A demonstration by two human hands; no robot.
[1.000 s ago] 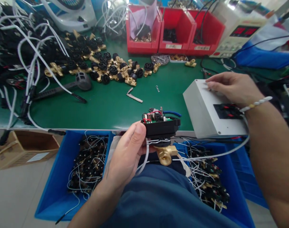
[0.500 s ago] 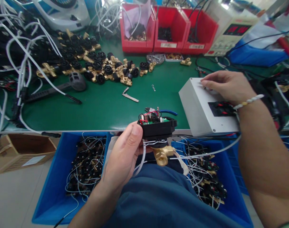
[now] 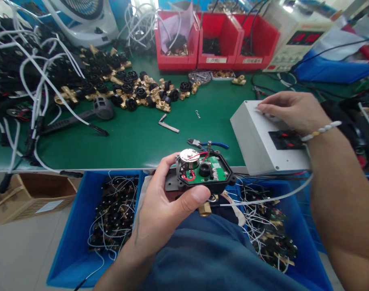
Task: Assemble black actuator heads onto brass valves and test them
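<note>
Tilted housing: since half a second ago, the open-topped black plastic housing [image 3: 219, 187] has tipped so that its inside faces the camera; the left thumb now lies along its near wall.
Left hand: the bare left hand [image 3: 160, 204] grips the housing, thumb in front, the other fingers partly hidden behind it.
Housing's place: held up at the front edge of the green tabletop [image 3: 136, 143], above the person's lap.
Inside it: a green circuit board [image 3: 221, 174], a round silver metal can [image 3: 189, 155] and thin red wires [image 3: 189, 176].
Below it: a brass fitting [image 3: 205, 209], mostly covered by the hand and housing.
Right hand: the right hand [image 3: 296, 111] rests its fingertips on the upper face of a pale grey box [image 3: 254, 147]; whether they pinch anything I cannot tell.
Box panel: a black terminal block with red tabs [image 3: 284, 140], just beside the right wrist.
Cable: a whitish cable [image 3: 272, 199] curves from near that block towards the brass fitting.
Cutters: blue-handled cutters [image 3: 220, 144] lie just beyond the housing.
</note>
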